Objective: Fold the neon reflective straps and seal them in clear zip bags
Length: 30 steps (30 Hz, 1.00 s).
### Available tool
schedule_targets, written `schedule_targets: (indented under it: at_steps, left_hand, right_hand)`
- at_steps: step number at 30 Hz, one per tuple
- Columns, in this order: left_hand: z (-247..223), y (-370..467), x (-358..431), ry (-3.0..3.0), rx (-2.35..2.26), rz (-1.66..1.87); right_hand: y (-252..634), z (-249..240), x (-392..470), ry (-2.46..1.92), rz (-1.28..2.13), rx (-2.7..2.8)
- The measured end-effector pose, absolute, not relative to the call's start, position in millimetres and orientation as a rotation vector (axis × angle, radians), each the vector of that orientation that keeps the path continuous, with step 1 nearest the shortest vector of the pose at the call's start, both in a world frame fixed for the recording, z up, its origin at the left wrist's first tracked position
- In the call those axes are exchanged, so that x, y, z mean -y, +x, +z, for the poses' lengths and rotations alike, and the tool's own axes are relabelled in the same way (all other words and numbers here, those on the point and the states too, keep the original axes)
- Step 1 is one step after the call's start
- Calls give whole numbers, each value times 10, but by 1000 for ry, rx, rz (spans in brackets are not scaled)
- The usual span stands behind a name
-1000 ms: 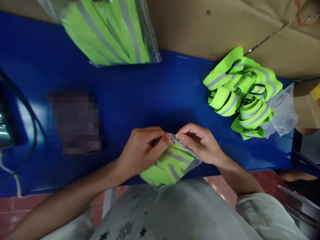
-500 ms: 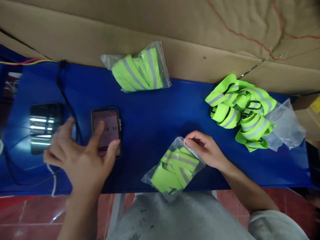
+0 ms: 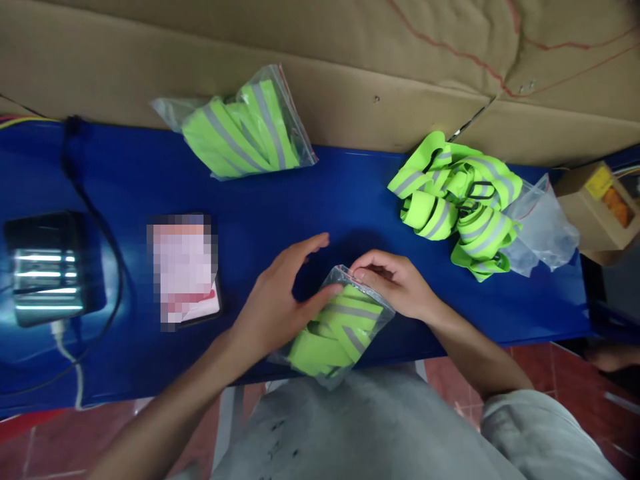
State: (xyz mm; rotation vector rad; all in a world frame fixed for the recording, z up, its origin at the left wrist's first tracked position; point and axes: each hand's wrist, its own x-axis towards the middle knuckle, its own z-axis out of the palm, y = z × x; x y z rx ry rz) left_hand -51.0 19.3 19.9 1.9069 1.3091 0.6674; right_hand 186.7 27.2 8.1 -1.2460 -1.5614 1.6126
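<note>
Clear bag of yellow-green straps (image 3: 350, 322) at near edge of bench (image 3: 300, 197); long axis runs near-left to far-right. Right hand (image 3: 395, 283) pinches its far edge; bag lies near and left of that grip. Left hand (image 3: 277, 293) wide, thumb overlapping bag; contact unclear.

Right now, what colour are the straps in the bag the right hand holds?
Those straps are yellow-green striped with grey, clearest in the head view.

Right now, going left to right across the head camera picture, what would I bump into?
Black box, phone, held bag of green straps, pile of green straps, clear plastic bag, cardboard box.
</note>
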Motion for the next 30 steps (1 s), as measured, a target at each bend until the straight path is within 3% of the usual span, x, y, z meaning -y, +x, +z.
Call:
schedule_targets:
  at_steps: [9, 14, 30]
  left_hand:
    - [-34, -295, -373, 1728, -1225, 757]
    - [-69, -354, -359, 2042, -1065, 759]
    - [-225, -389, -408, 2503, -1092, 1003]
  right_hand:
    - [2022, 132, -344, -1247, 1227, 1829]
    - [2088, 233, -372, -1181, 1217, 2105]
    - [2140, 267, -363, -1181, 1175, 2257]
